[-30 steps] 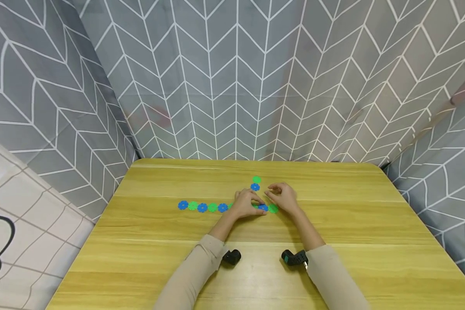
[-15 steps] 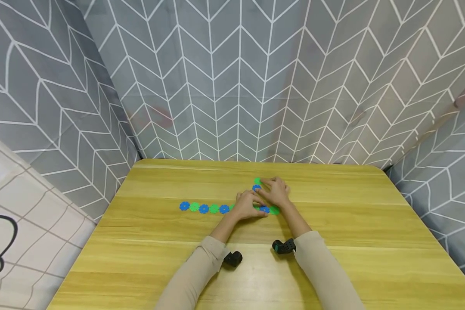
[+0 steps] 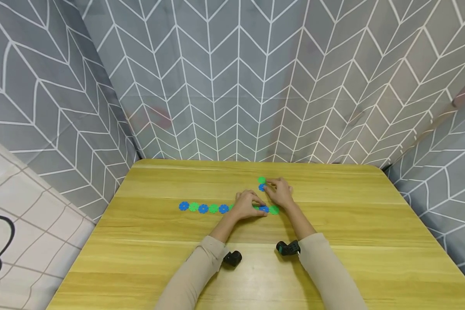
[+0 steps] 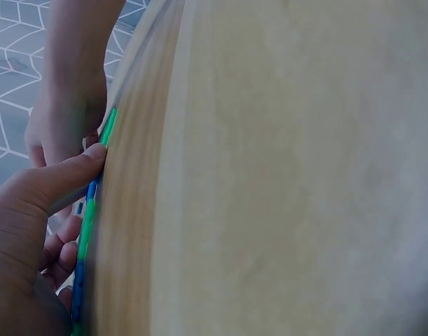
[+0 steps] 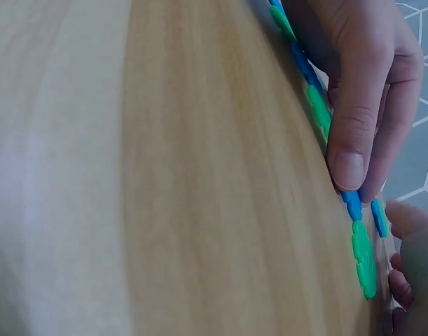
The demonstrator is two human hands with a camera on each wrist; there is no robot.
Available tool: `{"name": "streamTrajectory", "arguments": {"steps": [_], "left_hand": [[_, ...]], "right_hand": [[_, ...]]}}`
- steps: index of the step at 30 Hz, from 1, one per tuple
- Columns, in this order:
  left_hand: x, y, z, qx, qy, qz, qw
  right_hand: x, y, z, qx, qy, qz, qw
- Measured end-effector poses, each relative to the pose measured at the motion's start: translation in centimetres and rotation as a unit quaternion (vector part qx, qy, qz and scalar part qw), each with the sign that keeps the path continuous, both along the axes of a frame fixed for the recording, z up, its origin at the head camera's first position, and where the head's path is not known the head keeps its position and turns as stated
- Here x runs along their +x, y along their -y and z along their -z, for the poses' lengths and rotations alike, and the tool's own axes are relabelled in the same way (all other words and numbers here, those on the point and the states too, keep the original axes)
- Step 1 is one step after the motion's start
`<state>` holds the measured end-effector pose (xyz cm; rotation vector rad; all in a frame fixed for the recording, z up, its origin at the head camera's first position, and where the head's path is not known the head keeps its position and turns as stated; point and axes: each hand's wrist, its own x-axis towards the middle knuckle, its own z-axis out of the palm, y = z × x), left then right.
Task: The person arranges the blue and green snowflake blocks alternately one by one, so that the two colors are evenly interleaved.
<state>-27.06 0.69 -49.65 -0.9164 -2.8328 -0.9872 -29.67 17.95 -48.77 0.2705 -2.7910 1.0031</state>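
Observation:
A row of alternating blue and green notched plastic discs [image 3: 203, 209] lies flat across the table, joined edge to edge. My left hand [image 3: 246, 206] covers part of the row; its thumb and fingers pinch a blue disc [image 3: 264, 209] beside the green end disc [image 3: 274, 210]. Beyond the row is a short pair: a green disc [image 3: 261, 180] on the far side of a blue disc. The thumb and index finger of my right hand [image 3: 280, 193] hold the right side of that pair. In the right wrist view the pair [image 5: 379, 217] shows edge-on near the right thumb.
The wooden table [image 3: 159, 258] ends at a grey patterned curtain [image 3: 236, 86] behind it. Curtains also hang at both sides. Black wrist cameras [image 3: 232, 258] sit under both forearms, close above the tabletop.
The right hand first moves in leftward to the short pair and takes it by the side, then shifts right with it a little. The left hand stays in place on the row.

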Motion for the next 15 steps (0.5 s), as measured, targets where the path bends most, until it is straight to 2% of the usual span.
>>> {"name": "streamTrajectory", "arguments": {"steps": [7, 15], "left_hand": [[0.01, -0.03, -0.12, 0.0, 0.0, -0.001, 1.0], [0.05, -0.04, -0.13, -0.005, 0.004, -0.002, 1.0]], "right_hand": [[-0.1, 0.04, 0.21, -0.006, -0.013, 0.014, 1.0], [0.2, -0.3, -0.31, -0.006, 0.015, -0.011, 1.0]]}}
